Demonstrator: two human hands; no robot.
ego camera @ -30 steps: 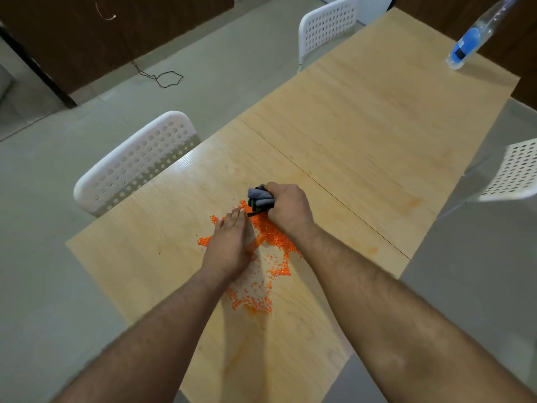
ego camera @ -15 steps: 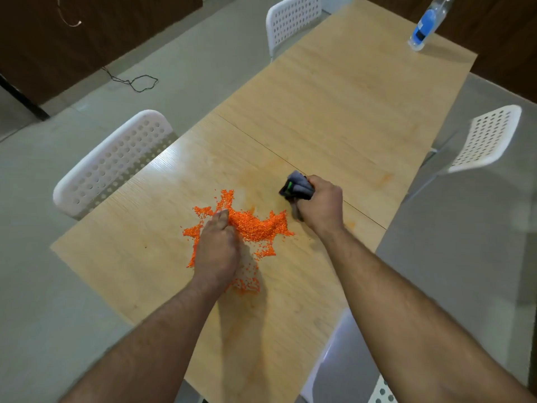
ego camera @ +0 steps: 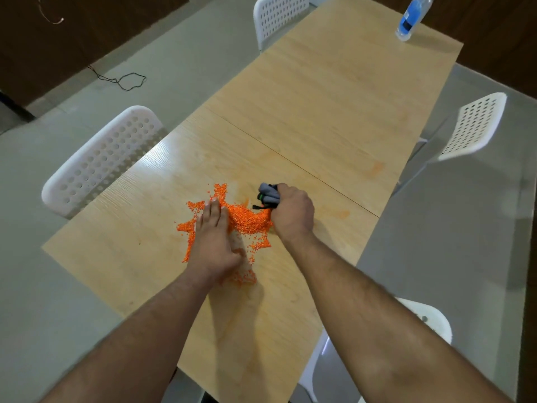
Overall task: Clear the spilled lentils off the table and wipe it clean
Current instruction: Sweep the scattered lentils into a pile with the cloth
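heaping lentils (ego camera: 247,219) apparently between both hands

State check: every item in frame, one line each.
Lentils: spilled, heaped between the hands.
Cloth: bunched in the right hand.
Left hand: flat, fingers straight, on the lentils.
Right hand: grip closed round the cloth.
Table: orange smears, not yet wiped.
Bottle: upright, far corner.

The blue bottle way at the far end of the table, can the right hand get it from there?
Probably not. The right hand grips a bunched cloth beside the lentils at the near end, and the blue bottle stands at the far corner, a whole stretch of bare table beyond it.
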